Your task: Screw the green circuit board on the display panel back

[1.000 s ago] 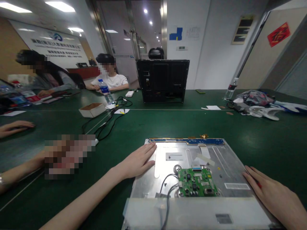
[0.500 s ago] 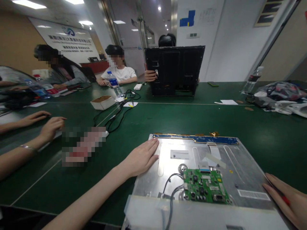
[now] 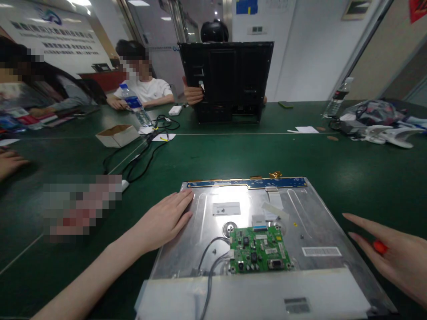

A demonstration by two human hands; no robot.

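Observation:
An LCD panel (image 3: 207, 226) lies metal back up on the table before me. On it are a green circuit board (image 3: 258, 255), a blue strip board (image 3: 233, 183) along the far edge, a white flat cable (image 3: 274, 198) and dark wires (image 3: 213, 275). My left hand (image 3: 163, 220) rests flat on the panel's left edge, fingers stretched out. Just off the right edge is my right hand (image 3: 390, 255), index finger and thumb apart. A small red object (image 3: 380, 247) shows in its grasp; the rest of it is hidden by the hand.
Across the table, a person holds up a black monitor housing (image 3: 227, 80). Back left are a cardboard box (image 3: 117, 136), a water bottle (image 3: 135, 104) and black cables (image 3: 147, 155). A second bottle (image 3: 337, 98) and a plastic-wrapped heap (image 3: 376, 120) lie back right. Another person's hand (image 3: 11, 163) is at far left.
My right hand has come away from the panel's right edge, its finger and thumb spreading apart. My left hand stays on the left edge. The view has swung right and down.

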